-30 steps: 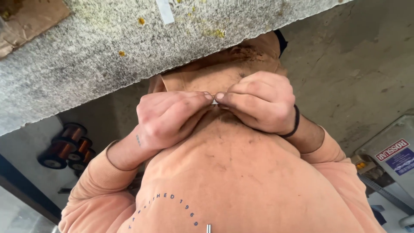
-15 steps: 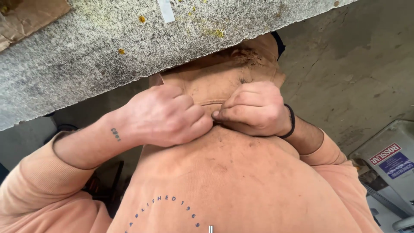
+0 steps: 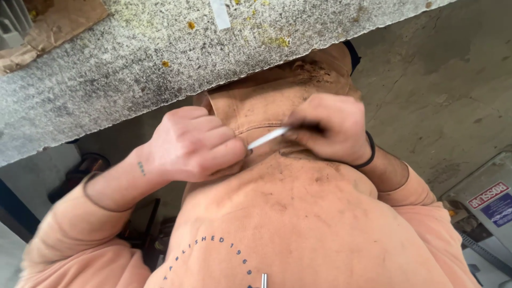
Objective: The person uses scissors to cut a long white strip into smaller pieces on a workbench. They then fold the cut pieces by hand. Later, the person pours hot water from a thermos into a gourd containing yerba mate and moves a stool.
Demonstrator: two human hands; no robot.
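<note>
Right hand [image 3: 333,130] blurred, fingertips unclear. Strip [image 3: 268,138]: both ends hidden in hands, too thin to ID. Cardboard [image 3: 58,24] cut off at top edge.

Stained peach sweatshirt [image 3: 298,224] — curved dark lettering — black band [image 3: 369,156] on right wrist, small left-wrist tattoo [image 3: 141,168]

Thin rod [image 3: 268,138] between both hands, stone slab [image 3: 133,64] beyond, machine [image 3: 488,213] right

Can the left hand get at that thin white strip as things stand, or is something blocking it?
Probably yes. The left hand is fisted right at the near end of the thin white strip, whose other end sits in the right hand. Nothing lies between them; whether the left fingers actually pinch it is hidden.
</note>
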